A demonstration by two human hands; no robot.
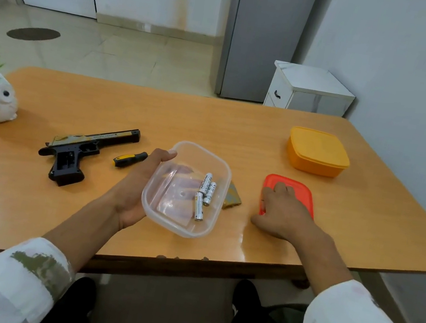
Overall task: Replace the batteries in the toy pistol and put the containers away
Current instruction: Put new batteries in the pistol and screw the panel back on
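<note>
Currently: clear plastic tub [222,169] held over the wooden table's [158,111] near edge.
Left hand [137,186] curls round its wall, three silver AA batteries [205,192] inside; right hand [283,215] lies flat on the red plastic lid [302,190], gripping nothing. Black-and-gold toy pistol [80,150] lies near the left edge. Keep the tub level.

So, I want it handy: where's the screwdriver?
In the head view, the screwdriver lies on the table, left of centre, between the toy pistol and the left hand holding the clear container.
</note>
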